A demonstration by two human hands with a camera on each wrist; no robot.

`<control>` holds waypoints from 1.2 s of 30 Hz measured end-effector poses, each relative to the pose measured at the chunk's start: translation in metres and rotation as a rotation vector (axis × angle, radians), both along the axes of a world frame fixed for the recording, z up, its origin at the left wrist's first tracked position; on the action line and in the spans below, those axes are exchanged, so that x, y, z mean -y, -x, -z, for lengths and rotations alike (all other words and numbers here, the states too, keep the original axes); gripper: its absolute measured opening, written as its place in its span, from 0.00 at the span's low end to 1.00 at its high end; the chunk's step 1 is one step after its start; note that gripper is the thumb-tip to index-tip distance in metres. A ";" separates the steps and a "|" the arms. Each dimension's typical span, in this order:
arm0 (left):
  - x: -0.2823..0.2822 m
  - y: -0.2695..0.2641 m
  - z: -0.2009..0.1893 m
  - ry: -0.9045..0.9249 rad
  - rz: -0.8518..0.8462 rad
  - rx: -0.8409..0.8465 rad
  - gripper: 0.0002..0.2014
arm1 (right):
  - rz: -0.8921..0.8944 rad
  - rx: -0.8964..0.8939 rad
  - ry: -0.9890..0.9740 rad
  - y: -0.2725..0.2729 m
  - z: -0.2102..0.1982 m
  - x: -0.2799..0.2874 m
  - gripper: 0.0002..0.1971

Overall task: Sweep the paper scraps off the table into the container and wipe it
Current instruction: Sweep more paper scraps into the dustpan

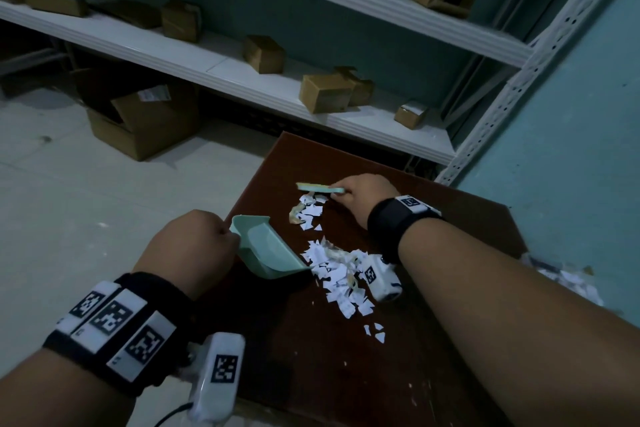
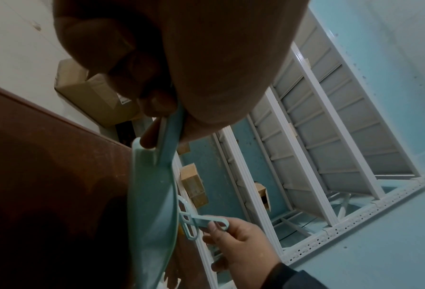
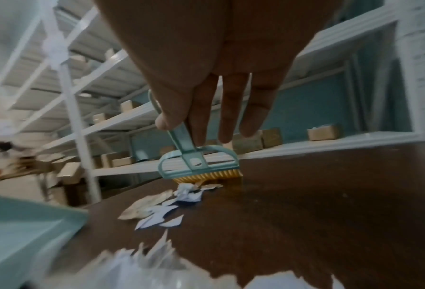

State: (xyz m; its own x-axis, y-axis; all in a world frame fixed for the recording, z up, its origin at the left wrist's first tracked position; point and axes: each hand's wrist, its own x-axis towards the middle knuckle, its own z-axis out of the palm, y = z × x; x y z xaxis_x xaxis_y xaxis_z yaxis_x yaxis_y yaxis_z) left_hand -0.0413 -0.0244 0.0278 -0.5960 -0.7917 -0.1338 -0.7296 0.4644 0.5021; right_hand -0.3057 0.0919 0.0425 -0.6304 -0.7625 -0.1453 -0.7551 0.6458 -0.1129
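Note:
On the dark brown table (image 1: 433, 340) lies a trail of white paper scraps (image 1: 334, 267), with a smaller heap (image 1: 310, 213) farther back. My left hand (image 1: 207, 236) grips the handle of a teal dustpan (image 1: 268, 248) at the table's left edge. The pan's open lip touches the near heap. My right hand (image 1: 362, 194) pinches the handle of a small teal brush (image 1: 320, 188). In the right wrist view the brush (image 3: 199, 166) stands with its yellow bristles on the table, just behind the far scraps (image 3: 157, 211). The left wrist view shows the dustpan (image 2: 152, 205) from behind.
White metal shelving (image 1: 242, 80) with several cardboard boxes runs behind the table. An open cardboard box (image 1: 145, 121) sits on the floor to the left. More scraps (image 1: 554, 277) lie past the table's right edge, beside the teal wall (image 1: 571, 132).

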 end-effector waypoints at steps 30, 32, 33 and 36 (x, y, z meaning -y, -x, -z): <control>-0.024 -0.041 0.003 0.016 0.221 0.004 0.12 | 0.319 -0.287 -0.016 -0.067 -0.044 -0.155 0.17; -0.022 -0.037 0.006 0.008 0.236 0.005 0.14 | 0.337 -0.271 -0.045 -0.065 -0.042 -0.150 0.17; -0.022 -0.035 0.007 0.006 0.244 0.009 0.14 | 0.337 -0.257 -0.043 -0.065 -0.040 -0.147 0.18; -0.024 -0.026 0.009 0.001 0.269 0.029 0.12 | 0.315 -0.202 -0.020 -0.073 -0.033 -0.135 0.19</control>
